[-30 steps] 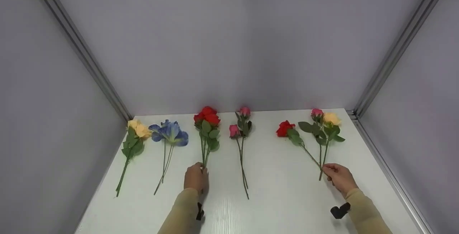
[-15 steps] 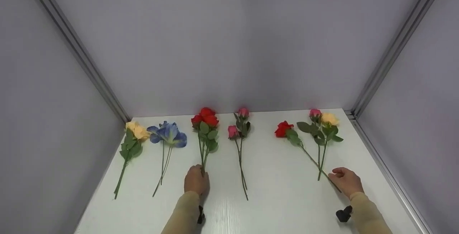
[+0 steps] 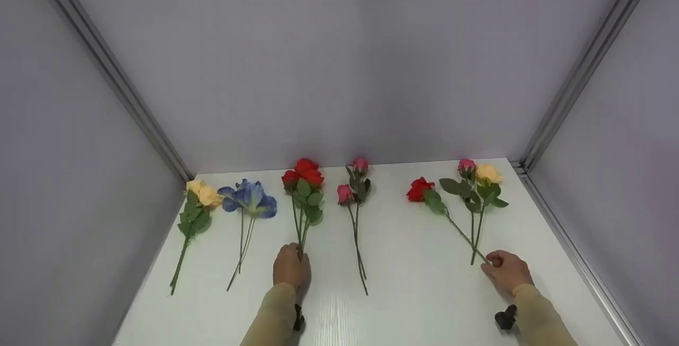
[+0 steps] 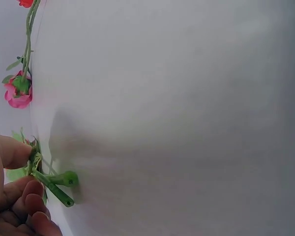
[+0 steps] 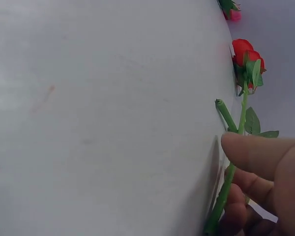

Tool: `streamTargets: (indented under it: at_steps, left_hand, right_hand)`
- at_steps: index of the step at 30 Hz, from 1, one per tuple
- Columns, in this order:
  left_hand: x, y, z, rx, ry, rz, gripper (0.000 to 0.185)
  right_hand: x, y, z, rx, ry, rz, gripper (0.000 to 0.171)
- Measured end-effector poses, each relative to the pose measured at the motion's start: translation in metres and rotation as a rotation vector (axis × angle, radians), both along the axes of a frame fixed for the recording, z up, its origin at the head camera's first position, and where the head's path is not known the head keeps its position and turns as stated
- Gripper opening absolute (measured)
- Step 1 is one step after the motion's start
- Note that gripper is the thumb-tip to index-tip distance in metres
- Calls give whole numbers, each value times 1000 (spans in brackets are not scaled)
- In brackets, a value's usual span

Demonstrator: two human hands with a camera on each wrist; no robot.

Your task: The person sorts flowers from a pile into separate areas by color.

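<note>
Near the middle, my left hand (image 3: 289, 266) holds a bunch of red roses (image 3: 306, 173) by the lower stems. In the left wrist view, thumb and fingers pinch the green stems (image 4: 58, 192), their cut ends sticking out past the fingertips. My right hand (image 3: 508, 271) pinches a single red rose (image 3: 419, 189) near the bottom of its stem (image 5: 244, 115). That stem slants across the stems of a pink rose (image 3: 467, 165) and a yellow rose (image 3: 488, 174), which lie just beyond the right fingers. The stem's lower end passes under the right hand in the head view.
On the white table (image 3: 408, 293), two pink roses (image 3: 345, 194) lie between the hands. Blue flowers (image 3: 249, 198) and yellow roses (image 3: 204, 194) lie at the left. Grey panels (image 3: 339, 70) enclose the back and sides.
My right hand has let go near the stem crossing, shifted slightly right and toward me, and now pinches the red rose's stem lower down. The left hand keeps its grip, nearly still.
</note>
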State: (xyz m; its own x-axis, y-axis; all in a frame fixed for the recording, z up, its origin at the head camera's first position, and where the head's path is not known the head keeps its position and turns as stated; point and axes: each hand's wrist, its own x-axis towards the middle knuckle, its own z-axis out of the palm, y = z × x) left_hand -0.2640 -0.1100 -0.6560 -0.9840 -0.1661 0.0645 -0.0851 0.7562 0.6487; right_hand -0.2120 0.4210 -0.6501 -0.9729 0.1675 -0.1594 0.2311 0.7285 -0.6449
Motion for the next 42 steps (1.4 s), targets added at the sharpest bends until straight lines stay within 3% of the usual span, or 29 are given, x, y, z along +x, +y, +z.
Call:
streamTargets:
  at_steps: [9,15,21,26,31,42]
  left_hand:
    - [0,1,1,27,-18,22,27]
    - [1,1,4,45,6,29,28]
    - [1,9,17,47,67,44,27]
    - [4,26,27,13,209,-28,25]
    - [12,49,35,4,311,-118,21]
    - [26,106,60,209,184,-307,15]
  right_hand:
    - [-1,-7,-2,5,29,15,19]
    - [2,-17,2,-43,2,28,21]
    - [4,-34,4,-67,-8,36,21]
    - [4,-53,12,-141,-21,36,20]
    - [1,-73,19,-303,-49,38,33]
    - [-3,-115,52,-651,-27,76,44]
